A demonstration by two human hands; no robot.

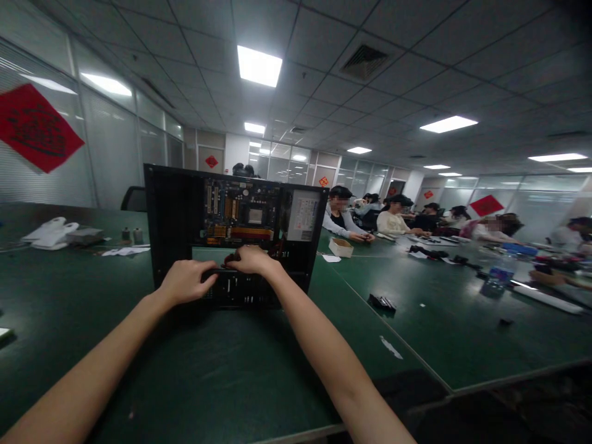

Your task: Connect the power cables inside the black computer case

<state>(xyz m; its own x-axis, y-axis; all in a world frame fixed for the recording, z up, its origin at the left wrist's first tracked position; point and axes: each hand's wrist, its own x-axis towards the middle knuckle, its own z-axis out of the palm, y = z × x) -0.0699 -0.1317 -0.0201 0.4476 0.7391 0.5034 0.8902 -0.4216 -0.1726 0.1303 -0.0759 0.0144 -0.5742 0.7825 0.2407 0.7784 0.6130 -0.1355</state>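
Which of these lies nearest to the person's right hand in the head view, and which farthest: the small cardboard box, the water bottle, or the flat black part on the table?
From the right hand:
1. Small cardboard box, to its right, near the seated people.
2. Flat black part, right of the hand and lower in the picture.
3. Water bottle, far right.

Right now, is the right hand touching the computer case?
Touching. The head view shows the right hand resting on the lower front edge of the open computer case, fingers curled over it, with the left hand alongside.
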